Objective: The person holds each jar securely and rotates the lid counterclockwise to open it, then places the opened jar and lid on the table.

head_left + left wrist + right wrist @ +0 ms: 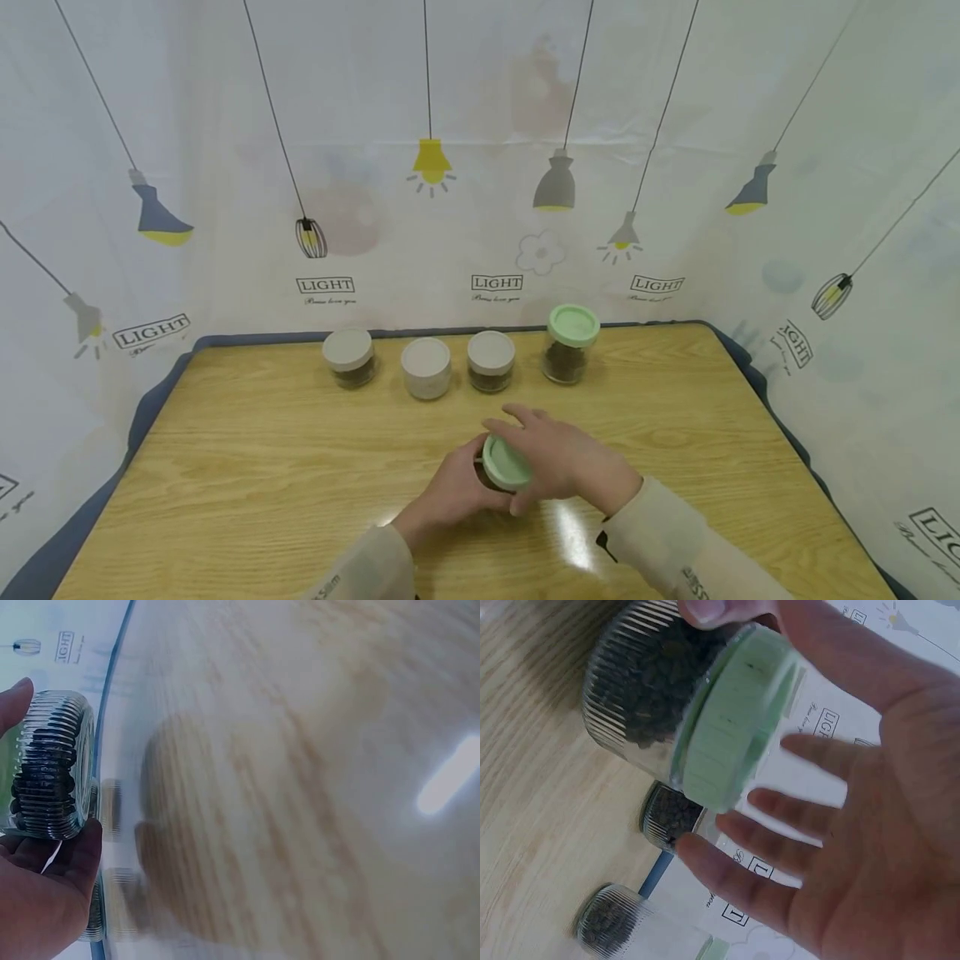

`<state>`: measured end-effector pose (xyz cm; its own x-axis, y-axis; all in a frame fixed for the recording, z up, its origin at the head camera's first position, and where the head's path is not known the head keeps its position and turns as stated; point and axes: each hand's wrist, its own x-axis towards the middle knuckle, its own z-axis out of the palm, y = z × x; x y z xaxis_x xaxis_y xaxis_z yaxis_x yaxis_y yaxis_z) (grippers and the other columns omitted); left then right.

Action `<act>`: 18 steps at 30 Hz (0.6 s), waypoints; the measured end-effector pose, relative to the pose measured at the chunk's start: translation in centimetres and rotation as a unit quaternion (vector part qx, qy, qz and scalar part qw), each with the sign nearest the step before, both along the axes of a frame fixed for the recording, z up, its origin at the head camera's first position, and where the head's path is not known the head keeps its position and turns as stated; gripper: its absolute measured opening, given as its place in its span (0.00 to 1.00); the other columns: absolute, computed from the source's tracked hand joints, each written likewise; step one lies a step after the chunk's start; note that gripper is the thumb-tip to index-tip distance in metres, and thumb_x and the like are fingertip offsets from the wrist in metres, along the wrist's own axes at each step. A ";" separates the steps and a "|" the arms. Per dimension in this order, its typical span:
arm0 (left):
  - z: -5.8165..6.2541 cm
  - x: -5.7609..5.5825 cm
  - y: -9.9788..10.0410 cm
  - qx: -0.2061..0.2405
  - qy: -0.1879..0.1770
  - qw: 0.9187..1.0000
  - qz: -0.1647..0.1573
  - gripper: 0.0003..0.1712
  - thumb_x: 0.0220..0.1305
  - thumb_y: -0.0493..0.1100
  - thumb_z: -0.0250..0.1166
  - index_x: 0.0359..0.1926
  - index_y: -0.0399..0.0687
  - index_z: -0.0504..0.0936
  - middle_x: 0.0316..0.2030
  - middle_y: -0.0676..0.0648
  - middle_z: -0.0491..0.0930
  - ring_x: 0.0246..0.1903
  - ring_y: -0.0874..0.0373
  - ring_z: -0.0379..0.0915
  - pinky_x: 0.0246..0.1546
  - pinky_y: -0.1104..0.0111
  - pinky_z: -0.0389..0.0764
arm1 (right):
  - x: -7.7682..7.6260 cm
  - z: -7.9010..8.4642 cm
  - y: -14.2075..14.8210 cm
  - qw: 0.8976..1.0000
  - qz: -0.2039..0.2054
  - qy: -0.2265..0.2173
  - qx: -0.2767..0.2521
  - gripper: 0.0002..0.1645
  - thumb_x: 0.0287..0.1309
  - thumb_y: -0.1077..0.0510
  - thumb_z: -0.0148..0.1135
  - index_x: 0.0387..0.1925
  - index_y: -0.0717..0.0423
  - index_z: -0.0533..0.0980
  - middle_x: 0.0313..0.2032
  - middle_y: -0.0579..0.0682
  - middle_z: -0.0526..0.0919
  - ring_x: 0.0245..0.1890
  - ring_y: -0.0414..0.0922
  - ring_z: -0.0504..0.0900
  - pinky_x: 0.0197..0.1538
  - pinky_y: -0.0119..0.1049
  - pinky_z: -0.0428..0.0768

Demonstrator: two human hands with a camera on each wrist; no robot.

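Your left hand (453, 487) reached in from the near side, your right hand (562, 458) from the right, both above the worktop (262, 467). Along the back stood a dark-filled first jar (349, 360), a pale second jar (426, 368), a dark-filled third jar (491, 362), then a taller jar (570, 342) of dark pieces. Your left hand gripped the tilted, dark-filled green-lidded jar (660, 690); your right hand spread beside its lid (507, 463), contact unclear.

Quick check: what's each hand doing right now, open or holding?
Left hand: holding a jar.
Right hand: open, close to the jar's green lid.
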<state>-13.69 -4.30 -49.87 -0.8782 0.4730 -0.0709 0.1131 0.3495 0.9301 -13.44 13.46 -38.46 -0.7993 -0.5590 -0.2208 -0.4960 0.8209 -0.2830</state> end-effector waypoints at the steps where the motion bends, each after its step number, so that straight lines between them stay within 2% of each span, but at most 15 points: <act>1: 0.1 0.0 0.0 0.005 -0.002 1.000 -0.001 0.50 0.44 0.53 0.79 0.67 0.49 0.67 0.58 0.49 0.77 0.56 0.56 0.74 0.58 0.60 0.74 | 0.1 0.0 -0.1 1.000 -0.011 0.013 0.006 0.53 0.43 0.41 0.77 0.70 0.46 0.63 0.65 0.57 0.68 0.62 0.58 0.71 0.53 0.54 0.78; 5: 0.4 0.0 0.0 0.021 -0.014 1.000 0.000 0.48 0.44 0.52 0.80 0.67 0.53 0.68 0.57 0.52 0.78 0.55 0.57 0.75 0.54 0.64 0.76 | 0.4 -0.2 -0.5 0.996 -0.043 0.072 0.038 0.49 0.51 0.27 0.63 0.67 0.49 0.66 0.55 0.58 0.74 0.51 0.56 0.76 0.43 0.51 0.81; 9: 0.5 0.1 0.1 0.018 0.000 1.000 0.004 0.48 0.44 0.51 0.80 0.67 0.54 0.68 0.56 0.53 0.79 0.54 0.57 0.75 0.53 0.66 0.77 | 0.6 -0.5 -0.8 0.993 -0.069 0.078 0.052 0.51 0.48 0.21 0.59 0.65 0.49 0.68 0.53 0.60 0.75 0.48 0.57 0.76 0.40 0.51 0.81; 13: 0.4 0.2 0.1 0.008 0.011 1.000 0.010 0.50 0.42 0.51 0.81 0.67 0.55 0.68 0.56 0.53 0.79 0.55 0.58 0.74 0.56 0.63 0.75 | 0.6 -0.8 -0.8 0.994 -0.066 0.075 0.052 0.50 0.48 0.24 0.63 0.62 0.53 0.69 0.51 0.59 0.75 0.47 0.55 0.77 0.41 0.49 0.81; 18: 0.3 0.0 0.1 -0.004 0.006 1.000 0.009 0.50 0.42 0.52 0.81 0.67 0.54 0.68 0.57 0.52 0.78 0.55 0.58 0.74 0.57 0.61 0.75 | 0.4 -0.6 -0.7 0.996 -0.030 0.071 0.039 0.42 0.47 0.35 0.71 0.58 0.54 0.71 0.47 0.54 0.75 0.45 0.51 0.76 0.39 0.44 0.80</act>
<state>-13.73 -4.18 -49.55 -0.8871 0.4570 -0.0648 0.1175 0.3594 0.9258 -13.04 12.74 -39.11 -0.8566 -0.4951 -0.1451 -0.4760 0.8670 -0.1476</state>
